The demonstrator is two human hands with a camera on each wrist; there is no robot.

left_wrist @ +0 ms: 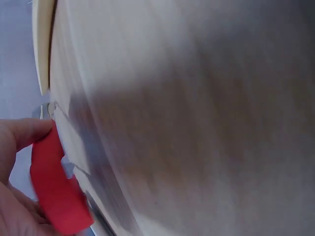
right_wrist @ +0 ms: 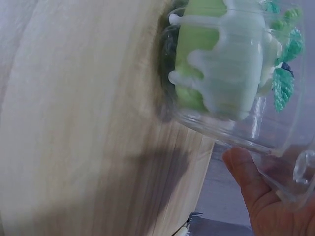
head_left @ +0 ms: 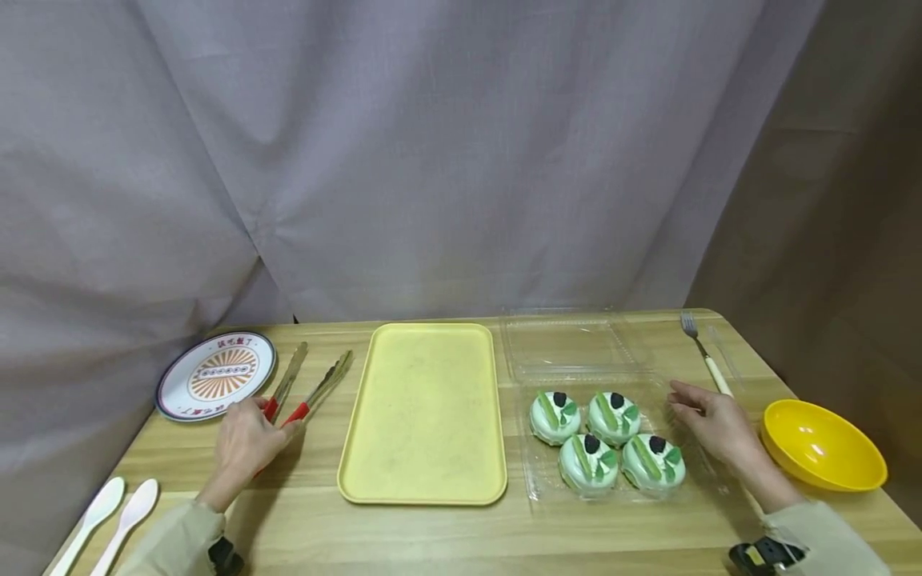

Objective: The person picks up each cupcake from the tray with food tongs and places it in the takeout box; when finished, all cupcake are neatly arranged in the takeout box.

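In the head view my left hand [head_left: 247, 440] grips tongs [head_left: 295, 414] by their red handles. The metal arms spread apart and point away from me. One red handle [left_wrist: 51, 182] shows close up in the left wrist view, between thumb and fingers. My right hand [head_left: 716, 422] is at the right side of a clear plastic box [head_left: 529, 472], its straight fingers [right_wrist: 243, 169] against the box wall in the right wrist view. Several pale green cakes [head_left: 588, 462] topped with a dark berry and green leaves sit inside. The box's lid [head_left: 569, 340] lies folded back.
A yellow tray [head_left: 423, 416] lies between the hands. Behind the left hand is a patterned plate [head_left: 223, 376]; two pale spoons [head_left: 137, 504] lie at the front left. On the right are a fork [head_left: 709, 364] and a yellow bowl [head_left: 821, 444]. Grey curtain [head_left: 432, 160] hangs behind the table.
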